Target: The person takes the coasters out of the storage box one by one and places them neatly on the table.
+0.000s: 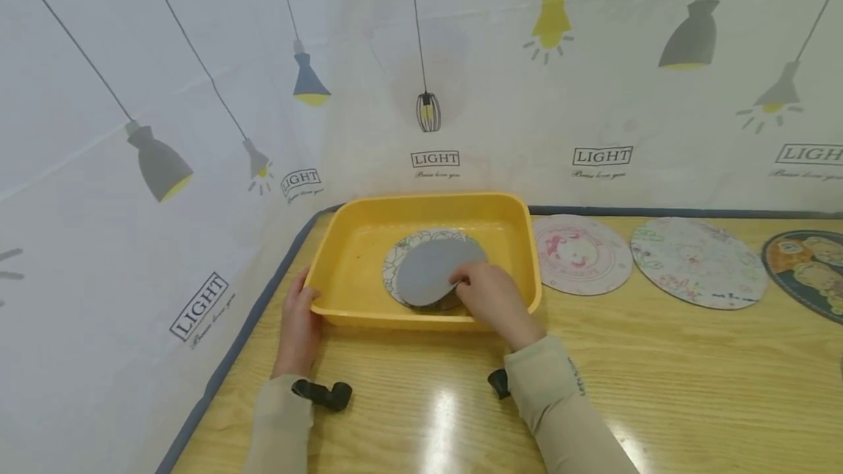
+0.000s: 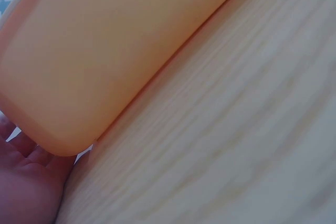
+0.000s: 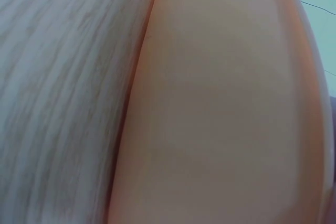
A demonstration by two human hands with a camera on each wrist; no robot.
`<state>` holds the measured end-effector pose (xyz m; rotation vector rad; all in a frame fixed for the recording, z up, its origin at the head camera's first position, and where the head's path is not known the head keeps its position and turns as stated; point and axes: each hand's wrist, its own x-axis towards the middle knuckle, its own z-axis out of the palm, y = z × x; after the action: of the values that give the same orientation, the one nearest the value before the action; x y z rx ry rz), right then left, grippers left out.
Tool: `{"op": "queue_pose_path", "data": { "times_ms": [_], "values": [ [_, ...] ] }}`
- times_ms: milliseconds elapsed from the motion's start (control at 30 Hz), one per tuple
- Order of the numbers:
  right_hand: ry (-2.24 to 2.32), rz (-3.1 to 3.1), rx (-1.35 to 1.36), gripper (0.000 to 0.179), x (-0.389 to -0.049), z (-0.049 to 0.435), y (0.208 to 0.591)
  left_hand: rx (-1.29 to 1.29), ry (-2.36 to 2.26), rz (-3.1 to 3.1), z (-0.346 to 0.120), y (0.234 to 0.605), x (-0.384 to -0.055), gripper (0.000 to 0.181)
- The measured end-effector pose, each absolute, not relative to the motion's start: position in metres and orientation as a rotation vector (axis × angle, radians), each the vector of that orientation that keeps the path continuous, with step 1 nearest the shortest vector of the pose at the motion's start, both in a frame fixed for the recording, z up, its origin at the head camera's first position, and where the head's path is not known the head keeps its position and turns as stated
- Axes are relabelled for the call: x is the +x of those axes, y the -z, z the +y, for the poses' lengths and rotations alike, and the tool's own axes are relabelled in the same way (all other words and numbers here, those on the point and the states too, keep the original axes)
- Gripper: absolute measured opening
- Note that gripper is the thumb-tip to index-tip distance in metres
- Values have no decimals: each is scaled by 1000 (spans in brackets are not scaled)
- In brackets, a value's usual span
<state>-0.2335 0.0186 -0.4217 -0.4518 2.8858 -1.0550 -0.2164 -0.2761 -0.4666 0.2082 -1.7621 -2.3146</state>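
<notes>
A yellow plastic tray (image 1: 424,322) stands on the wooden table in the head view. My left hand (image 1: 299,324) grips its front left corner, thumb over the rim. In the left wrist view that hand (image 2: 31,182) shows below the tray's rounded corner (image 2: 105,51). My right hand (image 1: 490,295) reaches over the front rim and pinches the near right edge of a round mat (image 1: 428,273), plain grey side up. Beneath it lies another round mat (image 1: 393,262) with a black line pattern, mostly covered. The right wrist view shows mainly the tray's outer wall (image 3: 210,103).
To the right on the table (image 1: 658,371) lie a pink-printed round mat (image 1: 579,254), one with coloured drawings (image 1: 698,262) and a dark one with a cartoon print (image 1: 806,269). A white cloth (image 1: 500,108) printed with lamps rises behind and at the left.
</notes>
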Motion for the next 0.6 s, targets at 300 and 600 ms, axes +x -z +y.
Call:
{"op": "queue_pose_path", "data": {
  "times_ms": [300,600],
  "values": [
    [1165,2823,-342,33,-235,20,419,206,2305,-1783,-275,468,-218,50],
    [1191,2878,-421,33,-235,20,421,209,2307,-1788,-276,467,-216,51]
  ]
}}
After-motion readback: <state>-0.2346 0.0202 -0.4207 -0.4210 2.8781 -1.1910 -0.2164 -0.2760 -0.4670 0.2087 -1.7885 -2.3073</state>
